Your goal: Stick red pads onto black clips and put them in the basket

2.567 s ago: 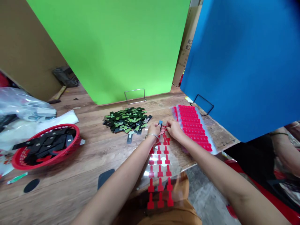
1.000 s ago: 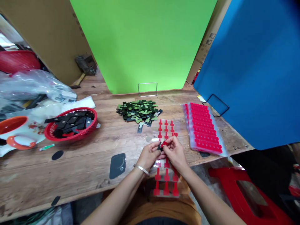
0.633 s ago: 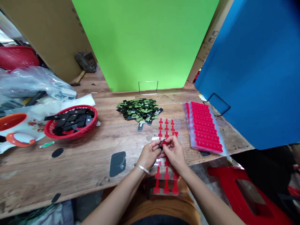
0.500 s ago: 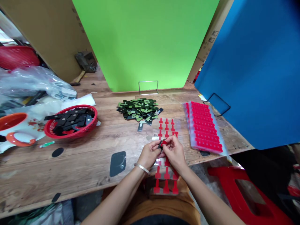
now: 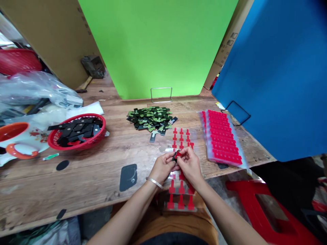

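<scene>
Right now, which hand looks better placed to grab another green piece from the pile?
Probably the left hand: the pile of green pieces lies ahead on its side, while the right hand pinches the red sticker against the small black piece.

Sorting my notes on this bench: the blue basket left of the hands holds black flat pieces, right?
Not quite. In the head view the basket is red, not blue. It does sit left of the left hand and right hand, and it holds black flat pieces.
</scene>
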Demonstrator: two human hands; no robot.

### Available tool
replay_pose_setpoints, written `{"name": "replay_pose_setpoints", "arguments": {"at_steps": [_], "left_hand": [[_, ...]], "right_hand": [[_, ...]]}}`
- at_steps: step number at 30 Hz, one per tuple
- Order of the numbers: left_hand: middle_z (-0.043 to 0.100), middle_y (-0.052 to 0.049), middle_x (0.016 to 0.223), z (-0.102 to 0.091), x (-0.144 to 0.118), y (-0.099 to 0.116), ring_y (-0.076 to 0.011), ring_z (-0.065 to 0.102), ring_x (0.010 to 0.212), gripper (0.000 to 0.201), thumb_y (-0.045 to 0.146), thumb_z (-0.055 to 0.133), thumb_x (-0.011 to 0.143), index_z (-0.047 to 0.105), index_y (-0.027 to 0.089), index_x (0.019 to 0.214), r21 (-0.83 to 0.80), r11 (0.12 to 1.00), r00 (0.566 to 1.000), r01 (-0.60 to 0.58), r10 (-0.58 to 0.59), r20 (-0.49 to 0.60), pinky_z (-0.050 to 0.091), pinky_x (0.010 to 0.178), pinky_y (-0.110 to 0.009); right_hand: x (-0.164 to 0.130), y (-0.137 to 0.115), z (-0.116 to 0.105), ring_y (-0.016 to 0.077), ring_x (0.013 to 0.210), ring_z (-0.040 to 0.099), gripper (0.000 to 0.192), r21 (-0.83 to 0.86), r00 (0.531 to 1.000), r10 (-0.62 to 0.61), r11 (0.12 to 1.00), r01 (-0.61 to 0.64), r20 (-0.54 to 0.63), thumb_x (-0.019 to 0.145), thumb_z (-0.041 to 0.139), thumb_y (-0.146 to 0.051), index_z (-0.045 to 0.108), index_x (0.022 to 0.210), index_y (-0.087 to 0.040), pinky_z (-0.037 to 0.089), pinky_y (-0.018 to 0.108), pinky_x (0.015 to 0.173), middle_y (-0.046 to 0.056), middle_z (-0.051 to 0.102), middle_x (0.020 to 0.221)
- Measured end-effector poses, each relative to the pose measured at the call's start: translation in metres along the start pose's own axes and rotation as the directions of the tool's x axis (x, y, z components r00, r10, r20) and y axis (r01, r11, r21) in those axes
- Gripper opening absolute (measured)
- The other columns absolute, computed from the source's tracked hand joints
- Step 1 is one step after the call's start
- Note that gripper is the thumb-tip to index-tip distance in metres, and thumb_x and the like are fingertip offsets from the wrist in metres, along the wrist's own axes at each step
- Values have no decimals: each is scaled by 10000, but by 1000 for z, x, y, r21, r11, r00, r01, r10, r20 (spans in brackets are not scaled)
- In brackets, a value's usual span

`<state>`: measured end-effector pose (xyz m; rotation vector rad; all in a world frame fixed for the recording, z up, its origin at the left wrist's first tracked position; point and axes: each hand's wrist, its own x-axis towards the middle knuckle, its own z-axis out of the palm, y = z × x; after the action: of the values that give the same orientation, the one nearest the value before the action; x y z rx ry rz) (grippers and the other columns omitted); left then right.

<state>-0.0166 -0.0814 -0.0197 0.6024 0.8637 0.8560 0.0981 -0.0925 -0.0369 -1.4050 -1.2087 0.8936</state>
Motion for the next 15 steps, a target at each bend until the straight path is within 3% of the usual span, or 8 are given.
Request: {"name": "replay_pose_setpoints", "arguments": {"at_steps": [15], "left_hand": [[702, -89, 788, 4, 2, -10, -198, 669, 678, 350, 229, 681, 655, 608, 92, 969, 59, 993, 989, -102, 108, -104, 550, 633, -298]], "right_hand": [[-8, -10, -3, 114, 554, 510, 40, -65, 998, -32, 997, 35, 45, 822, 464, -252, 464, 835, -214, 412, 218, 494, -21, 524, 694]]}}
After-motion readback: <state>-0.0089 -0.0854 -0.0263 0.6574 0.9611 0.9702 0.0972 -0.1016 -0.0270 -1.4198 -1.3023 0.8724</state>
